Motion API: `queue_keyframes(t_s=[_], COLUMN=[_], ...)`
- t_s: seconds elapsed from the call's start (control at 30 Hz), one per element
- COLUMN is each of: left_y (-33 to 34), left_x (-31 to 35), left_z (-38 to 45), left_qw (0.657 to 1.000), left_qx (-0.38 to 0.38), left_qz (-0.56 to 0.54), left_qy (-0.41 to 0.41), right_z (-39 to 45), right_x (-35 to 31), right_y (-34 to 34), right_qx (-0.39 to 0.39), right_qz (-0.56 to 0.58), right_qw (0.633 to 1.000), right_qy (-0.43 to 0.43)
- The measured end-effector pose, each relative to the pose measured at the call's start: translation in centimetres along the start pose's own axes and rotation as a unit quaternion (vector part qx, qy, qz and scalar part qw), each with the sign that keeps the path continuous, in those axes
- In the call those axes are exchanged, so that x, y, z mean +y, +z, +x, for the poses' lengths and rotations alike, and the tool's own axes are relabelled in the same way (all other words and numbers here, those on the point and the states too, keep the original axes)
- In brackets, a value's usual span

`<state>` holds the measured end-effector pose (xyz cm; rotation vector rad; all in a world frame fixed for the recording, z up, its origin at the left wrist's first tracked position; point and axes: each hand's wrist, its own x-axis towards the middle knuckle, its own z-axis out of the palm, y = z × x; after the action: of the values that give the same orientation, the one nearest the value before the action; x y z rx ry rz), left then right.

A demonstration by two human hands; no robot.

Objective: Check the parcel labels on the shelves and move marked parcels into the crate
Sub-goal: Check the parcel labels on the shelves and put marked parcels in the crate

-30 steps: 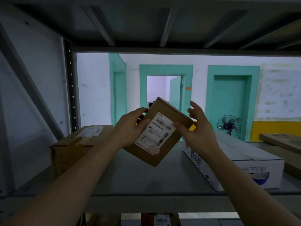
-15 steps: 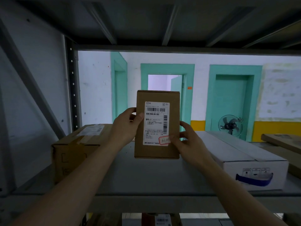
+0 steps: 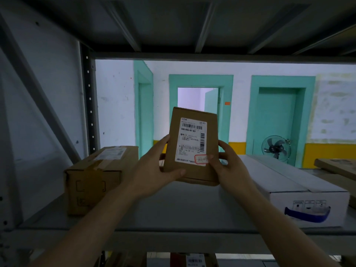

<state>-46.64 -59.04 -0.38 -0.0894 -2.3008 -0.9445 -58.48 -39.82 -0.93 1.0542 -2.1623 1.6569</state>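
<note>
A storeroom: metal shelf (image 3: 173, 212) bearing labelled cardboard parcel (image 3: 92, 178) and white carton (image 3: 300, 191).

Shelf (image 3: 173, 214): carton (image 3: 92, 182) left, long box (image 3: 292, 189) right; parcel (image 3: 192, 147) held above between them, fan (image 3: 276, 148) far right.

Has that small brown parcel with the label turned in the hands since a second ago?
Yes. The small parcel was tilted cornerwise a second ago; now it stands nearly upright in front of the open doorway, label facing the camera.
</note>
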Motion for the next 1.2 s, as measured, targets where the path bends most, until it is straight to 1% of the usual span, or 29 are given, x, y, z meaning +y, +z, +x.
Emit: queue_keyframes(t_s=[0.1, 0.17, 0.33, 0.47, 0.53, 0.8, 1.0, 1.2], left_y=[0.0, 0.1, 0.2, 0.0, -0.1, 0.2, 0.0, 0.0], left_x=[0.1, 0.6, 1.5, 1.7, 2.1, 2.7, 2.9, 3.1], left_z=[-1.0, -1.9, -4.1, -5.8, -6.5, -8.1, -8.2, -8.2], left_qw=[1.000, 1.000, 0.999, 0.997, 0.997, 0.994, 0.995, 0.995], left_qx=[-0.013, -0.013, 0.013, 0.027, 0.024, 0.016, 0.014, 0.012], left_qz=[0.016, 0.020, 0.042, 0.073, 0.078, 0.110, 0.098, 0.100], left_qy=[-0.005, 0.000, 0.023, 0.027, 0.016, -0.024, -0.021, -0.025], right_z=[-0.6, -1.2, -3.9, -5.7, -6.6, -8.2, -8.2, -8.1], right_x=[0.1, 0.2, -1.0, -1.5, -1.4, -1.3, -1.3, -1.3], right_y=[-0.1, -0.3, -1.7, -2.5, -2.7, -2.9, -2.9, -2.8], right_qx=[0.018, 0.011, -0.048, -0.099, -0.111, -0.123, -0.114, -0.111], right_qz=[-0.013, -0.006, 0.038, 0.055, 0.055, 0.045, 0.017, 0.013], right_qw=[1.000, 1.000, 0.998, 0.993, 0.991, 0.989, 0.990, 0.991], right_qy=[-0.010, -0.011, -0.033, -0.043, -0.045, -0.070, -0.080, -0.078])
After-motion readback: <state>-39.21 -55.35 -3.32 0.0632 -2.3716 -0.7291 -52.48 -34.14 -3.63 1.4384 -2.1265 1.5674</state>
